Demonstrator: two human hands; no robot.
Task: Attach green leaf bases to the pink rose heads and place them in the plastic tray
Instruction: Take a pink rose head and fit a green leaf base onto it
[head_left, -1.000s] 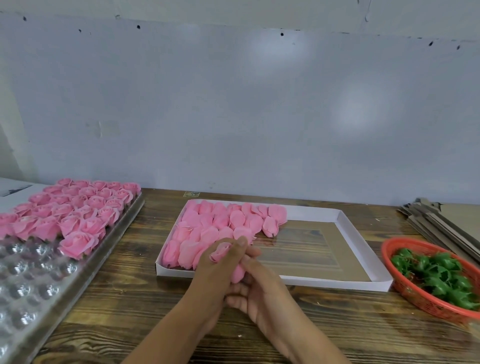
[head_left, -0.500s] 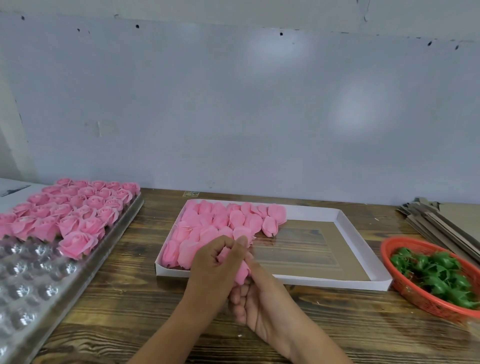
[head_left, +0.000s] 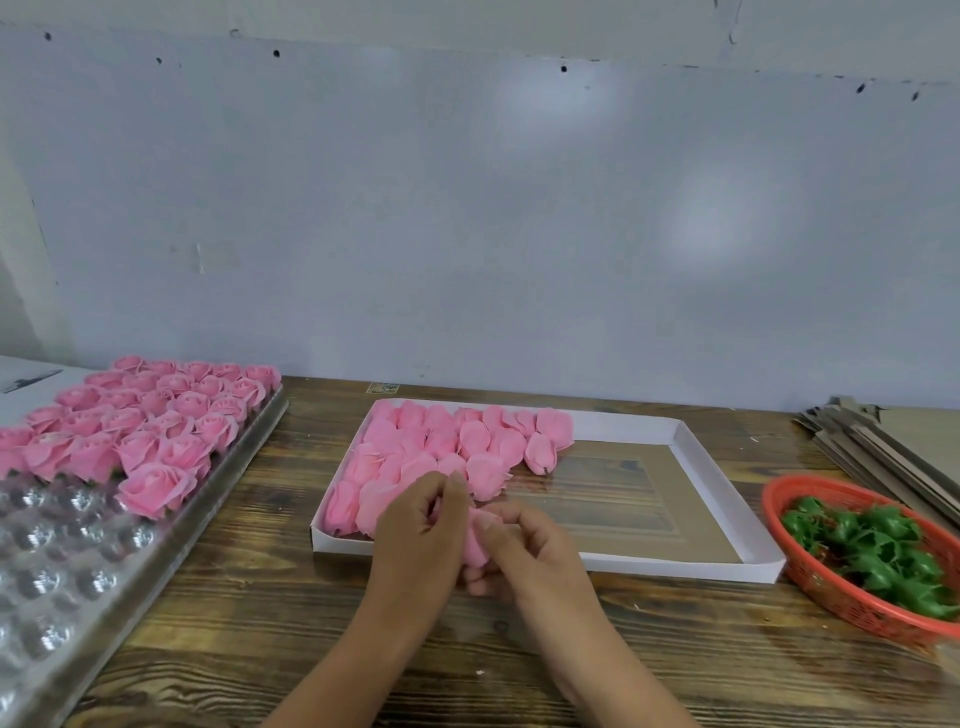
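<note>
A pink rose head (head_left: 475, 543) is held between both hands just in front of the white cardboard box (head_left: 696, 452). My left hand (head_left: 415, 540) pinches its petals from the left with thumb and fingertips. My right hand (head_left: 530, 556) curls round its lower part from the right. Several closed pink rose heads (head_left: 441, 452) fill the box's left half. Green leaf bases (head_left: 872, 556) lie in a red basket (head_left: 779, 509) at the right. The clear plastic tray (head_left: 67, 587) at the left carries several finished roses (head_left: 150, 426) in its far rows.
A stack of flat brown cardboard sheets (head_left: 893, 447) lies at the far right, behind the basket. A grey-white wall (head_left: 467, 234) closes off the back of the wooden table (head_left: 249, 644). The tray's near cavities hold nothing.
Both hands have turned the rose head and shifted their hold; the right hand's fingers have come up over the flower. Everything else on the table has stayed in place.
</note>
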